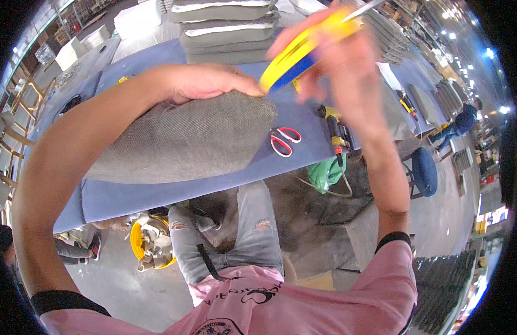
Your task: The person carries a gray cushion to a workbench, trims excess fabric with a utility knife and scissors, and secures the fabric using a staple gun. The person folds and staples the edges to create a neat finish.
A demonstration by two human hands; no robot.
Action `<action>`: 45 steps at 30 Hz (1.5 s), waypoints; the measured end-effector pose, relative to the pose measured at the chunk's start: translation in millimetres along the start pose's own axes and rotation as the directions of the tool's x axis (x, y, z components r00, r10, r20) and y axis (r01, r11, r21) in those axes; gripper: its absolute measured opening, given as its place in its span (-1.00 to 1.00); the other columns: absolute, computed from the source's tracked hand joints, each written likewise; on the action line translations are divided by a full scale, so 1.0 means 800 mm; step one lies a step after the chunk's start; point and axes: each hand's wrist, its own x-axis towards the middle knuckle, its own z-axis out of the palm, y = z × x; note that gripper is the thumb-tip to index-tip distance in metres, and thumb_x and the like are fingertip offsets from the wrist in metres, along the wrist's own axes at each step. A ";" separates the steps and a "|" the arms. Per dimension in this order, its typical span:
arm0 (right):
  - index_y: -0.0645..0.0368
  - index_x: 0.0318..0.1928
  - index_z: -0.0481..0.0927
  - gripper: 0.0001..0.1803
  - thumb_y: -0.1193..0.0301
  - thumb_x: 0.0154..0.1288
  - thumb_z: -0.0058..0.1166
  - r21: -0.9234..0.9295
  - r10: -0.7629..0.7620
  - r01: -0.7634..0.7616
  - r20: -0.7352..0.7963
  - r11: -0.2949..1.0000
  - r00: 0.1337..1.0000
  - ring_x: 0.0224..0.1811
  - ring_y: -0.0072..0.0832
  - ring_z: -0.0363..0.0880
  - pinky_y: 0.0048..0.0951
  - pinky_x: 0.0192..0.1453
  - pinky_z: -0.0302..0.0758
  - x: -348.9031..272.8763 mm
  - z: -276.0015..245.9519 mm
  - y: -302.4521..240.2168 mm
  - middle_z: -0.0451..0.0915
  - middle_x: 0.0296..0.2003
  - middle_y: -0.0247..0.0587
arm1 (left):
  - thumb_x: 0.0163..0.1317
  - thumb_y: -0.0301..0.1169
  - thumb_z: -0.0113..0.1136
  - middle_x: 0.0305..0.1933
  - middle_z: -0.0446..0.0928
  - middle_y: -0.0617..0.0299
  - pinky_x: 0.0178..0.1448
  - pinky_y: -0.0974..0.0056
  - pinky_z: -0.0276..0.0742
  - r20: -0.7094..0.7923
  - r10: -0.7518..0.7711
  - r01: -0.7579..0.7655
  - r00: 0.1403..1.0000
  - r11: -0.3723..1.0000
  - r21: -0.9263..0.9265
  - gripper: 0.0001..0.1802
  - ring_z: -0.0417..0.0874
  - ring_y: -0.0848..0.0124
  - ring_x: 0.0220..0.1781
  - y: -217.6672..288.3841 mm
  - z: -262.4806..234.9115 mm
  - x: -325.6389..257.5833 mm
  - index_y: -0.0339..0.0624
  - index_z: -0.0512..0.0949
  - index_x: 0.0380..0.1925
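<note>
A grey woven-fabric cushion [183,137] lies on the blue-covered table before me. My left hand [208,84] is closed on its far upper edge, fingers together toward the right corner. Raised above the table, my right hand [348,61] grips a yellow-and-blue tool [295,58] with a thin metal part pointing up and right. Motion smears that hand and the tool, so its exact kind cannot be made out. The tool's lower end appears close to my left fingertips. Red-and-white-handled scissors [285,141] rest right of the cushion.
A yellow-and-black power tool [335,131] lies by the table's right edge, above a green bag [325,174]. Grey cushions [228,33] are stacked at the back. A yellow bin [137,240] of scraps stands on the floor; a blue stool [424,172] is at right.
</note>
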 end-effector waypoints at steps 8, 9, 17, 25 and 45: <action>0.03 0.33 0.50 -0.48 0.09 0.58 0.34 0.015 0.036 -0.039 0.189 0.999 0.981 0.00 -0.27 0.73 -0.04 0.22 0.67 0.027 0.048 -0.001 0.74 0.11 0.03 | 0.59 0.16 0.32 0.07 0.79 0.33 0.22 0.29 0.68 -0.014 0.091 -0.091 0.996 0.996 -0.004 -0.41 0.77 0.55 0.08 -0.001 0.010 0.002 -0.17 0.77 0.15; 0.03 0.33 0.49 -0.47 0.08 0.57 0.35 0.167 0.037 -0.074 0.214 0.983 0.976 0.00 -0.27 0.73 -0.03 0.23 0.67 0.034 0.034 -0.001 0.74 0.12 0.03 | 0.58 0.15 0.33 0.07 0.79 0.34 0.21 0.29 0.69 -0.046 0.100 -0.099 0.994 0.995 0.026 -0.41 0.78 0.55 0.06 -0.005 0.013 0.005 -0.18 0.76 0.17; 0.14 0.18 0.71 -0.75 0.37 0.62 0.22 -0.349 0.000 -0.008 -0.024 0.937 1.000 -0.23 -0.35 0.76 -0.25 -0.19 0.70 0.006 0.089 -0.008 0.82 -0.18 -0.27 | 0.56 0.19 0.32 0.21 0.77 0.31 0.26 0.30 0.69 0.017 0.235 -0.236 0.972 0.969 0.079 -0.35 0.76 0.53 0.15 -0.042 -0.024 0.020 -0.14 0.72 0.28; 0.16 0.19 0.62 -0.64 0.18 0.62 0.22 0.011 -0.210 0.517 -0.906 0.856 0.367 0.03 -0.28 0.77 -0.21 0.05 0.78 -0.116 0.036 -0.058 0.79 0.07 -0.02 | 0.58 0.16 0.31 0.03 0.82 0.31 0.18 0.28 0.70 0.050 -0.060 0.059 0.997 0.998 0.028 -0.39 0.79 0.53 0.03 0.009 0.012 0.017 -0.22 0.81 0.11; 0.22 -0.11 0.75 -0.45 -0.11 0.57 0.29 -0.183 0.535 -0.822 -0.679 0.540 0.503 -0.31 0.02 0.77 0.02 -0.12 0.65 -0.269 0.186 0.320 0.73 -0.37 0.08 | 0.48 -0.17 0.48 -0.12 0.56 0.13 -0.04 0.03 0.58 0.151 0.615 -0.579 0.774 0.590 0.563 -0.56 0.64 0.13 -0.06 0.011 0.186 -0.070 -0.21 0.56 -0.47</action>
